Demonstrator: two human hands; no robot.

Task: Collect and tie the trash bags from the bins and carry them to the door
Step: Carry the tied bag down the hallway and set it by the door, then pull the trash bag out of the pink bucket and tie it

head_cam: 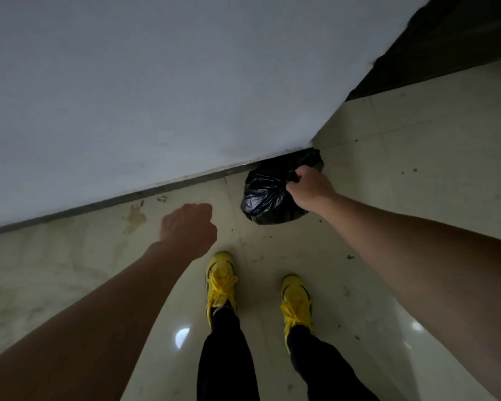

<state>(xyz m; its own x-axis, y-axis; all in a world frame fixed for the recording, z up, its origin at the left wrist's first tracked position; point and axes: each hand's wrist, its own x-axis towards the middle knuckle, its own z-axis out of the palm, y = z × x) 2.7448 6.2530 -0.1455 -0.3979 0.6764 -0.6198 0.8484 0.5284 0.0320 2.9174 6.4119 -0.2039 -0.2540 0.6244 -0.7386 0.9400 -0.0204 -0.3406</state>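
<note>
Here the right hand (310, 188) grips the trash bag (268, 195) beside the wall corner (311, 144).

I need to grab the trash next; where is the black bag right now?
In the head view, the black trash bag hangs gripped in the right hand, right of centre, by the white wall's corner.

Right hand (310, 190) clutches black trash bag (265, 195) by wall (156, 96).

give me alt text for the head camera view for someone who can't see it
The right hand grips the gathered top of a black trash bag at the corner of a white wall. The left hand hangs empty, loosely curled, above the glossy tiled floor, with yellow shoes below.
</note>
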